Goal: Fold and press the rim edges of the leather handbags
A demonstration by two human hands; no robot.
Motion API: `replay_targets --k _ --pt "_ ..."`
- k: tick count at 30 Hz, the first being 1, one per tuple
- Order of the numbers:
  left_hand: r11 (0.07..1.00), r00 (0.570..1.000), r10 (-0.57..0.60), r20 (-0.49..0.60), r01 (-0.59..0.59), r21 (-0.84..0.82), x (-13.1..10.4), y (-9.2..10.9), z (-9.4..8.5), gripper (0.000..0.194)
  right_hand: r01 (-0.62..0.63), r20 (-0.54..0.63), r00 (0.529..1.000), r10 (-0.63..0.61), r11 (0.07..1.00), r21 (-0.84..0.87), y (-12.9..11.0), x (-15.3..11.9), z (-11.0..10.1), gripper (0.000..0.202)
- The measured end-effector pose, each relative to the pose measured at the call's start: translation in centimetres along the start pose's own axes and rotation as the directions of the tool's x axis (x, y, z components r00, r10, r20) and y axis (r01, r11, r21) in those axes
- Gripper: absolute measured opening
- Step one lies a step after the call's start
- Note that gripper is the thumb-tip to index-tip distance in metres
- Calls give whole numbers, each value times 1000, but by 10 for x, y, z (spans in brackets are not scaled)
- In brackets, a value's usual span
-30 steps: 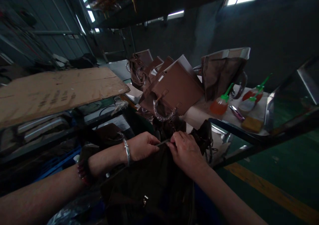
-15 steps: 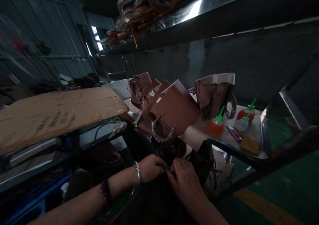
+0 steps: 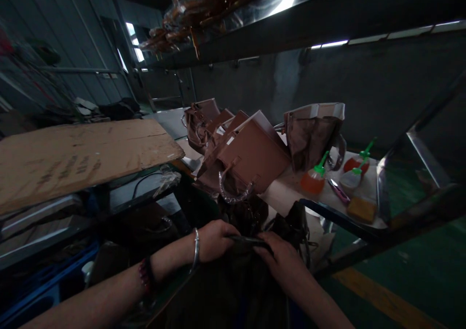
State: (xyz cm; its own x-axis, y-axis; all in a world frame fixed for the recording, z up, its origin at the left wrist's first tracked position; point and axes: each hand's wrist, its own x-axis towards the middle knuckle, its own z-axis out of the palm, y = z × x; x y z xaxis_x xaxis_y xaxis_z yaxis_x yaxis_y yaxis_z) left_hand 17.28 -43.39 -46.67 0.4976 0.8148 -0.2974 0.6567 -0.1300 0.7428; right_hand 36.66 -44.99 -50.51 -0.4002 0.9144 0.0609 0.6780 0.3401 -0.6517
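Observation:
My left hand (image 3: 215, 240), with a bangle at its wrist, pinches one end of a dark edge at the top of a dark bag (image 3: 233, 285). My right hand (image 3: 276, 251) grips the same edge a short way to the right, its fingers curled over it. Between the two hands the edge runs nearly straight. The bag's lower part is lost in shadow. Just beyond my hands lie dark bag parts (image 3: 245, 212). Behind them a brown handbag (image 3: 255, 149) with a plastic-wrapped handle (image 3: 233, 195) leans against others.
Another brown bag (image 3: 313, 135) stands on the paper-covered bench. Squeeze bottles with green nozzles, one an orange bottle (image 3: 313, 181), sit beside a pink cutter (image 3: 339, 191) and a yellow sponge (image 3: 361, 209). Cardboard (image 3: 87, 149) lies to the left. A metal shelf (image 3: 262, 33) hangs overhead.
My hands have moved apart, the left one leftward and the right one rightward, so more of the dark edge shows between them. The view has shifted slightly.

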Motion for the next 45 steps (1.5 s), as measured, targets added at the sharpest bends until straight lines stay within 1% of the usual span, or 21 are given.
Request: replay_targets --k 3,7,10,12,15,17,19,22,25,27,29,31,33,35,40,45 --pt "1000 1000 -6 22 6 3 0 0 -2 28 -13 0 1000 13 1000 -2 -3 1 0 12" --pt "997 1000 -11 -12 12 74 0 2 -3 23 -28 -8 1000 28 1000 -1 -8 2 1 10" --pt "989 1000 13 -23 -9 146 1 4 -3 23 -13 4 1000 13 999 43 -7 2 0 12" --pt "986 1000 17 -23 -13 163 2 5 -2 23 -9 4 1000 9 996 89 -4 1 0 17" --pt "984 1000 -1 -29 7 177 4 5 -2 24 -7 -46 999 14 990 143 -1 -2 1 24" --pt "982 999 -12 -31 17 186 5 5 -1 25 36 -105 994 -21 989 142 -1 -4 1 26" --pt "981 999 -20 -34 26 194 6 6 0 24 102 -138 987 -88 990 100 -2 -6 1 22" --pt "979 999 -28 -42 36 202 7 7 2 24 157 -128 979 -156 988 -4 -4 -8 -1 15" --pt "978 998 -33 -49 42 205 7 9 3 24 148 -103 981 -162 979 -138 -5 -8 -3 12" --pt "976 998 -37 -52 47 211 7 10 4 24 131 -89 984 -156 961 -243 -5 -8 -3 10" --pt "975 997 -50 -60 62 213 8 10 4 24 128 -81 983 -162 937 -326 -7 -8 -3 11" --pt "974 994 -73 -77 88 207 8 9 5 24 145 -78 980 -186 920 -364 -9 -9 -2 14" --pt "974 992 -90 -93 108 199 7 9 6 24 160 -82 976 -201 922 -353 -13 -10 -2 14" --pt "974 991 -87 -97 105 199 7 10 6 24 135 -92 981 -172 939 -315 -16 -10 -3 11" --pt "970 994 -47 -94 68 235 4 11 8 23 -17 -92 996 -3 976 -215 -18 -5 -6 4" --pt "965 998 -21 -58 36 258 2 12 8 24 -81 -99 993 65 981 -175 -16 -4 -6 4"
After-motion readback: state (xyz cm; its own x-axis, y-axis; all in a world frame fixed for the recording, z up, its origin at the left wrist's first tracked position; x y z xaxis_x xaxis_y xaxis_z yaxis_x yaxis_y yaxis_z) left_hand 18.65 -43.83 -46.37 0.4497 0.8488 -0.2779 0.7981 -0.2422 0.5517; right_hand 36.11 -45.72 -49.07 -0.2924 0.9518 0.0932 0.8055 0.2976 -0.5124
